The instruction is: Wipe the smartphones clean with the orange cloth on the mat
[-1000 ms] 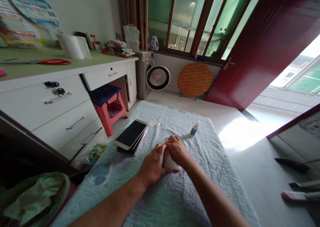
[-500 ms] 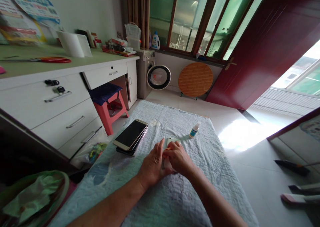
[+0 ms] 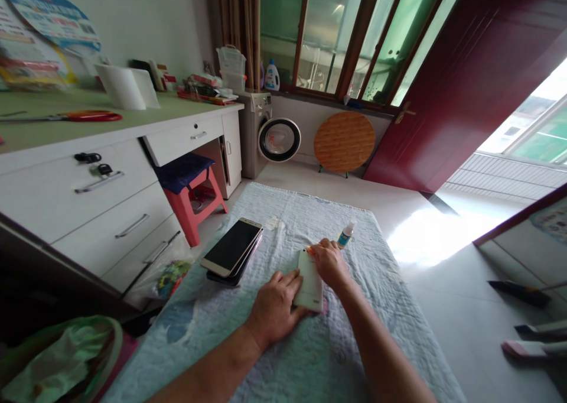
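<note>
White phone [image 3: 309,293] flat on the cloth-covered surface [image 3: 398,308], between both hands, long axis running away from the person, far end slightly leftward.
Left hand [image 3: 272,308] lies against the near left edge, thumb toward the near end; whether it clasps or merely presses cannot be told. Right hand [image 3: 330,264] covers the far right part, its grip apparently pinching a small orange item [image 3: 310,250] at the far end; contact between item and phone is not certain. Right hand is nearer the spray bottle [image 3: 345,236], just beyond it; left hand is nearer the phone stack [image 3: 233,246]. Far right corner is hidden, right fingertips are mostly concealed, the orange item's form is unclear, and marking at the near end is illegible.
</note>
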A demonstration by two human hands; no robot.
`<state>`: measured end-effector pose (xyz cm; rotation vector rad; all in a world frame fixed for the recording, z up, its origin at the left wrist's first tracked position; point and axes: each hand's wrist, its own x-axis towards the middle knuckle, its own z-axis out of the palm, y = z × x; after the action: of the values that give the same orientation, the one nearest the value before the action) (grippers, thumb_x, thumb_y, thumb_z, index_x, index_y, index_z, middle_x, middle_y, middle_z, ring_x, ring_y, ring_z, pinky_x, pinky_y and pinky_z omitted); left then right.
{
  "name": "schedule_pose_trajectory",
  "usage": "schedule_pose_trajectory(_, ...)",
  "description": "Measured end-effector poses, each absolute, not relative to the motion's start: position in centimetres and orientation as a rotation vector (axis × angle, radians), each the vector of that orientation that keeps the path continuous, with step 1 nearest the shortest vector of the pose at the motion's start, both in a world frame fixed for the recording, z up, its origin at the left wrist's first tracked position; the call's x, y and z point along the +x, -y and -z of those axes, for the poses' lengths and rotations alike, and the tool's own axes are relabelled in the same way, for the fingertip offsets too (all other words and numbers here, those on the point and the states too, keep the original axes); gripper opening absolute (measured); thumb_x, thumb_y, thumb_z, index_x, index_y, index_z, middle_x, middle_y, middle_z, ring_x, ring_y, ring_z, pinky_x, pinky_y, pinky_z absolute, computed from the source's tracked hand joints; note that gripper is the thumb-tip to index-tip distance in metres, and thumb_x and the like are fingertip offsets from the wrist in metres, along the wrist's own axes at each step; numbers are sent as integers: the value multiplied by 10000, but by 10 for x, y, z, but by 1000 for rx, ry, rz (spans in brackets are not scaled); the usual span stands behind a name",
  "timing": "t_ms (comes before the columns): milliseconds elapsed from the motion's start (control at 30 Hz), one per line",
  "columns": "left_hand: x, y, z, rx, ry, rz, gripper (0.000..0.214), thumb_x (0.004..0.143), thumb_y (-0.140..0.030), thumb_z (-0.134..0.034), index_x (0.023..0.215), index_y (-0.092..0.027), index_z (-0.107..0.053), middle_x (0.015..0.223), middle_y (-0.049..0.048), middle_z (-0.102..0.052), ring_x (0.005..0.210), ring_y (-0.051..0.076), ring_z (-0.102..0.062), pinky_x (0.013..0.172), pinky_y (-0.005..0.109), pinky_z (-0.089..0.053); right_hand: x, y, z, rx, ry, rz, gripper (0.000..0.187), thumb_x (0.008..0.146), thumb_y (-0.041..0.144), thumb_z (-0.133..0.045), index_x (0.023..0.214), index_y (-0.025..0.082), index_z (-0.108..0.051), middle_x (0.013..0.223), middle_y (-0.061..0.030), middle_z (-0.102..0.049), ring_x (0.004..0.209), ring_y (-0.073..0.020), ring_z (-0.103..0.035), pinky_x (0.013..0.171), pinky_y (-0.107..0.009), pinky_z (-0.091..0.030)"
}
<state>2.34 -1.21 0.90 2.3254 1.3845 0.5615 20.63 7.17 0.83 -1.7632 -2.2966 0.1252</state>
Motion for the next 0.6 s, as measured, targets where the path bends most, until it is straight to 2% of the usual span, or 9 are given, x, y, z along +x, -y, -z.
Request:
schedule_pose_trajectory(133, 24, 12, -6, 2326, -1389, -570, 570, 796, -454, -729, 1281, -190, -588, 1366, 76, -582, 1143, 307, -542, 1013, 445, -443, 224, -52, -8, -1819, 2237, -101, 261, 955, 163, -445, 924, 188, -704, 924, -75, -602, 904, -193, -505, 818, -271, -356)
schedule_pose_trajectory(233, 24, 12, -2, 2330, -1403, -576, 563, 805, -459, -716, 1277, -178, -593, 1373, 82, -578, 1142, 310, -543, 1019, 450, -438, 229, -31, -7, -1898, 2225, -148, 265, 930, 115, -439, 865, 189, -685, 881, -62, -591, 832, -183, -507, 778, -273, -358)
schedule_pose_trajectory(367, 24, 12, 1, 2323, -1417, -594, 578, 804, -415, -724, 1307, -175, -572, 1376, 84, -576, 1129, 295, -550, 997, 426, -461, 224, -5, -2, -1831, 2153, -237, 276, 954, 155, -402, 833, 196, -646, 856, -42, -578, 826, -175, -518, 761, -260, -375)
schedule_pose_trajectory(600, 25, 13, 4, 2312, -1436, -603, 578, 789, -353, -747, 1308, -168, -572, 1372, 85, -580, 1143, 296, -549, 1034, 453, -442, 222, -5, 1, -1677, 2088, -316, 256, 959, 211, -406, 820, 208, -621, 854, -32, -583, 838, -170, -539, 768, -258, -415)
